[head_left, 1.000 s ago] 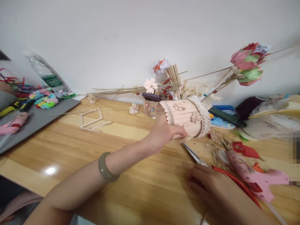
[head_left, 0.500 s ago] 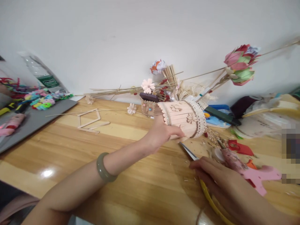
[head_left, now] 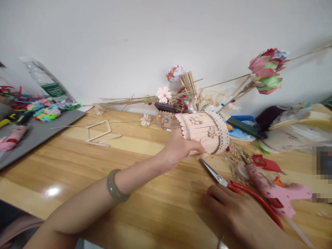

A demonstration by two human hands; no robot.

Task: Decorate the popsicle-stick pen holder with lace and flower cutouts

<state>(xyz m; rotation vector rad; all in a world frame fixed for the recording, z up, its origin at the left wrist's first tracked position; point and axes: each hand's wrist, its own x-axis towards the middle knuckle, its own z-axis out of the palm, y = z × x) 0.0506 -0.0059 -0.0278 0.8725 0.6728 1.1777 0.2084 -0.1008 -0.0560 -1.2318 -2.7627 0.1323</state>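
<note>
Wooden bench (head_left: 77, 166): left hand (head_left: 179, 148) still grips the stick pot (head_left: 204, 133); right hand (head_left: 238, 214), loosely open and empty, has slid off the scissors (head_left: 220, 178).

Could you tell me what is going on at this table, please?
The person's left hand grips a lace-trimmed stick holder, tipped on its side over the wooden table. The right hand lies open on the table beside the red-handled scissors, not gripping them. A pink glue gun lies just right of them.
</note>
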